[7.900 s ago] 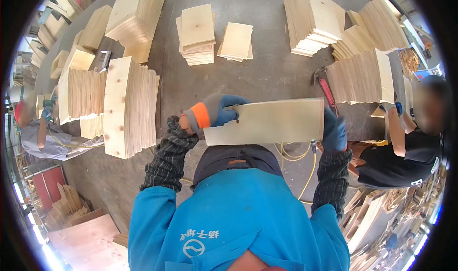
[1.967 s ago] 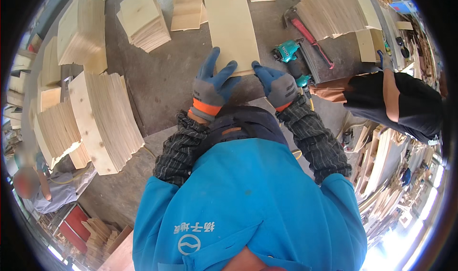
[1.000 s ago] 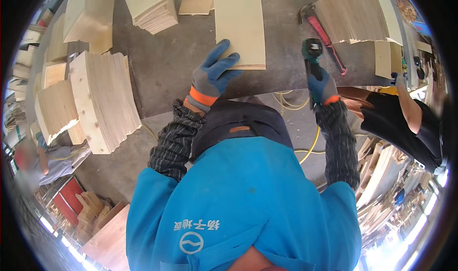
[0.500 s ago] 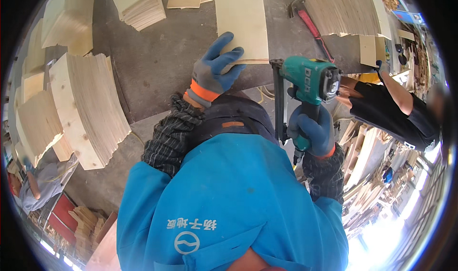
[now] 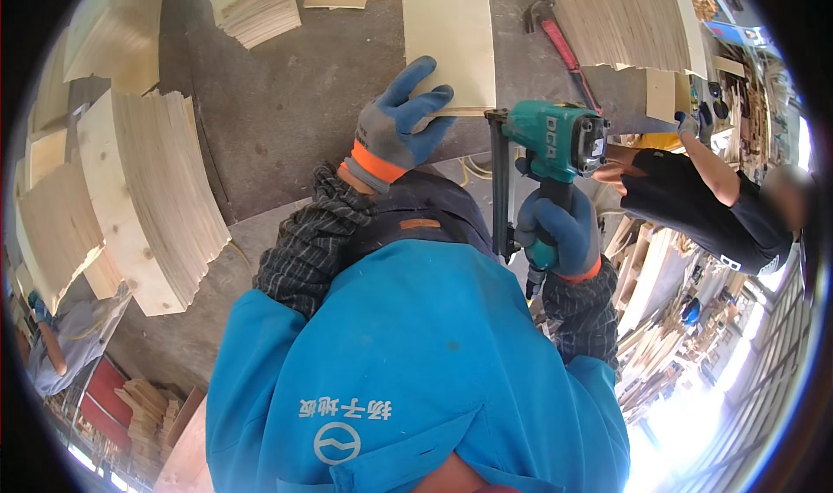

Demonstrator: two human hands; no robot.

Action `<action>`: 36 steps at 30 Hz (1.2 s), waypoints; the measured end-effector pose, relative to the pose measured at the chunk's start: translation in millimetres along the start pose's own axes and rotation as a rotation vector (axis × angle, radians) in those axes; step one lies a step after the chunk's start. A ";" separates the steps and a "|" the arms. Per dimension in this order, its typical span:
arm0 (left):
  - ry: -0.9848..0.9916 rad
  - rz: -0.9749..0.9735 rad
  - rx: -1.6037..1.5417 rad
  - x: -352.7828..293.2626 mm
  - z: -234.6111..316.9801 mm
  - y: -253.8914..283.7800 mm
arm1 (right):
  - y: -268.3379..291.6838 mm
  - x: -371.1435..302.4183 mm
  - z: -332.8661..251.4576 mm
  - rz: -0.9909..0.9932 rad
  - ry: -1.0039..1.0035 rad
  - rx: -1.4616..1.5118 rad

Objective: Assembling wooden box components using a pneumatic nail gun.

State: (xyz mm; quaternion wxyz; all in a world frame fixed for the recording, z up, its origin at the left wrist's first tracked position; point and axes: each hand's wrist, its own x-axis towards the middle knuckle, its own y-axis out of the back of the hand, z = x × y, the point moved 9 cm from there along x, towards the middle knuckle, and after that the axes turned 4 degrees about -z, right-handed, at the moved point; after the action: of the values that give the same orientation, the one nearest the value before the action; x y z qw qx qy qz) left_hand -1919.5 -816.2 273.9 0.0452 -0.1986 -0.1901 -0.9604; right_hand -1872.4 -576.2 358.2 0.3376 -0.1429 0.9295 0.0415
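Now pinning the thin plywood panel (image 5: 447, 38) flat at the workbench's (image 5: 286, 120) near edge, left hand (image 5: 401, 122) spread wide across its corner. Gripping the teal nail gun (image 5: 547, 159) by its handle, right hand (image 5: 555, 228) wrapped tight. Probably light, stiff, splintery board — best held flat near the edge.

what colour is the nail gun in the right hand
Teal green with a black magazine; the nail gun shows best in the head view, gripped by the right hand.

A board (image 5: 449, 38) is lying on the tabletop (image 5: 295, 103) straight ahead of the person, with the left hand (image 5: 397, 129) resting on its near edge. Just right of that edge, the right hand (image 5: 555, 228) is holding a nail gun (image 5: 547, 146). A hammer (image 5: 560, 46) is lying to the board's right, before a stack of boards (image 5: 633, 25). More stacks (image 5: 147, 198) are sitting at the left, and another person (image 5: 694, 202) is standing at the right.
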 end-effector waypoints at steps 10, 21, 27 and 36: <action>-0.009 -0.010 0.029 0.1 1.5 2.0 | 2.8 2.2 3.2 -0.004 -0.005 -0.019; -0.012 -0.010 0.033 -2.3 -0.6 1.9 | 0.9 -1.0 -0.2 0.003 -0.042 -0.084; -0.044 -0.019 0.113 -4.4 -0.8 4.7 | 9.7 -23.7 -12.6 0.090 0.071 0.001; 0.077 0.117 0.032 -23.0 -9.1 36.5 | 0.4 -13.0 -2.7 -0.003 0.019 0.002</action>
State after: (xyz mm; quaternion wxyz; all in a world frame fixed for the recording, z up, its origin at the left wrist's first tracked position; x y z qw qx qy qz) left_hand -1895.8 -853.1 269.7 0.1115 -0.1714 -0.1918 -0.9599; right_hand -1864.7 -573.2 368.5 0.3289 -0.1444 0.9325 0.0389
